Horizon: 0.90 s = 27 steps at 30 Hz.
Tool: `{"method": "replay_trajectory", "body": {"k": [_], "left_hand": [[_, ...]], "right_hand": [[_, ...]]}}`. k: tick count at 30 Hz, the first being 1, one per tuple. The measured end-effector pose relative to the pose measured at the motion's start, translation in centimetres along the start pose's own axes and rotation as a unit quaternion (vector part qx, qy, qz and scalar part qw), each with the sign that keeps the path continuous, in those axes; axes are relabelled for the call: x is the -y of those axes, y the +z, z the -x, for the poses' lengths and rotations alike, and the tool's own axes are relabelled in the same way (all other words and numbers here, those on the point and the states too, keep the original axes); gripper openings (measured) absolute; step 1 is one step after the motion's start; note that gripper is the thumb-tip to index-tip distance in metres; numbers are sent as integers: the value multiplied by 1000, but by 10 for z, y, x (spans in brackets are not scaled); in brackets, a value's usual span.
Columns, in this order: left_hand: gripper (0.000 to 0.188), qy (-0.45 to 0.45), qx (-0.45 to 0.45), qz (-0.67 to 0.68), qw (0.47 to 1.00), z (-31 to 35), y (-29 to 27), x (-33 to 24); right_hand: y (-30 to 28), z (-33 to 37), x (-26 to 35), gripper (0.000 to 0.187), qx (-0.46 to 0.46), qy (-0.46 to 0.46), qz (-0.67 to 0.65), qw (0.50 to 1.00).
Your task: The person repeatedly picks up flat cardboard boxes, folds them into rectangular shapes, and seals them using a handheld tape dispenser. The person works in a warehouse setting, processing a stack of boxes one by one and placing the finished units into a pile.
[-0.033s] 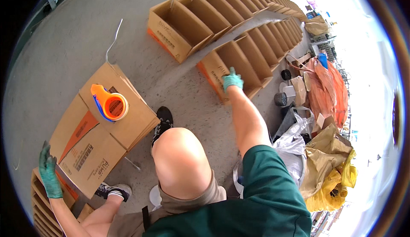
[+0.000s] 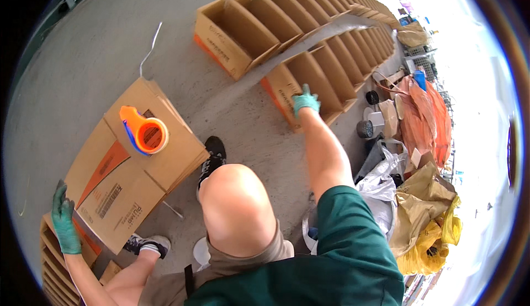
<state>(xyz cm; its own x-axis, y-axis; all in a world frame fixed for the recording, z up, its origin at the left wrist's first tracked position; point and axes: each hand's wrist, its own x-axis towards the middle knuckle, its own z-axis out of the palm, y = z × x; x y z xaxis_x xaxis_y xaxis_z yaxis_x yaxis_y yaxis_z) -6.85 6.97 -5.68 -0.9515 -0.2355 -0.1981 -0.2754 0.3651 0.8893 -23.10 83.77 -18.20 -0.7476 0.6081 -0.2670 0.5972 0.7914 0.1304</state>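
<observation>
My right hand (image 2: 306,103), in a teal glove, rests on the top edge of the nearest open carton (image 2: 292,88) in the right-hand row. Its fingers are spread over that edge, and the hand is open. On the far left my left hand (image 2: 65,226), gloved alike, is open beside the near-left corner of a stack of flattened cartons (image 2: 124,190). Whether it touches them I cannot tell. An orange tape dispenser (image 2: 144,131) with a roll in it lies on top of the stack.
A second row of open cartons (image 2: 223,46) curves away beyond the first. More cartons (image 2: 55,275) stand at lower left. Orange sacks (image 2: 422,113), a white bag (image 2: 378,187) and a yellow bag (image 2: 428,251) crowd the right side. A white strap (image 2: 150,49) lies on the grey floor.
The right-hand row's nearest carton has shifted slightly away and to the right, my right hand moving with it. My left hand has barely moved. The whole view has drifted a little.
</observation>
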Motion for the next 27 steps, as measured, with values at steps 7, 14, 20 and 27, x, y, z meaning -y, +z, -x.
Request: {"method": "replay_trajectory", "body": {"k": [7, 14, 20, 27], "left_hand": [[43, -101, -2, -48, 994, -17, -10, -24], [56, -133, 62, -288, 946, -1, -71, 46], [55, -248, 134, -227, 932, 8, -78, 112], [47, -325, 112, 0, 939, 6, -56, 100]], "right_hand": [[-33, -39, 2, 38, 21, -316, 47, 947], [-172, 227, 241, 40, 92, -567, -59, 817], [-131, 358, 304, 58, 90, -594, 277, 750], [-42, 314, 321, 50, 84, -592, 203, 775]]}}
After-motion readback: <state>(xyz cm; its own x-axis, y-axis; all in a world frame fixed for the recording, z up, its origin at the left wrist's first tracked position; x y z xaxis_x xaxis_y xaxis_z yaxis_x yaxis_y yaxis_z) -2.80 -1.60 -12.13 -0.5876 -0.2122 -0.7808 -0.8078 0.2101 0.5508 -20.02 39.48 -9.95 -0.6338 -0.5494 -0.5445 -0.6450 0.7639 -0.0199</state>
